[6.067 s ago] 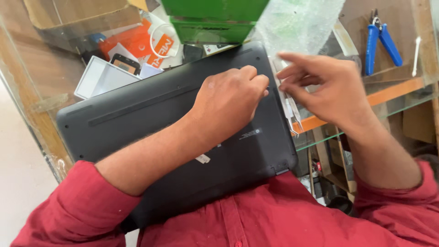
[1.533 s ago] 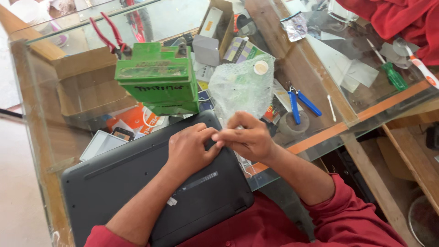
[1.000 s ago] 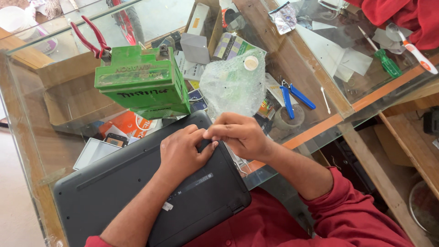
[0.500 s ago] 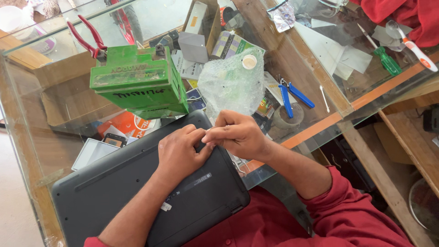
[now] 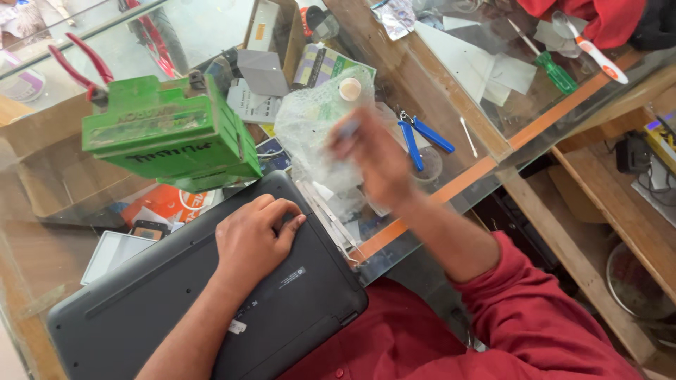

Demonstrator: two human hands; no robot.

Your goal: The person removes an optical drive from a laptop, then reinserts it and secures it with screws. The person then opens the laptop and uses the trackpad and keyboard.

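A dark grey laptop (image 5: 141, 302) lies upside down on the glass counter, partly over my lap. My left hand (image 5: 253, 236) rests on its underside near the far right corner, fingers curled and pressing down. My right hand (image 5: 377, 158) is raised above the counter beside a crumpled clear plastic bag (image 5: 313, 127). It is blurred by motion, its fingers pinched around a small bluish tool (image 5: 348, 129) that is too smeared to make out. My red sleeve (image 5: 535, 309) runs to the lower right.
A green box (image 5: 165, 137) stands behind the laptop, red pliers (image 5: 77, 63) beyond it. Blue pliers (image 5: 419, 137), a green screwdriver (image 5: 549, 67), a white and red tool (image 5: 595, 53), papers and small boxes litter the glass counter (image 5: 486, 165). Wooden shelves (image 5: 605, 204) lie to the right.
My right hand has left the laptop's corner, where both hands were together, and swung up and to the right. My left hand stays on the laptop.
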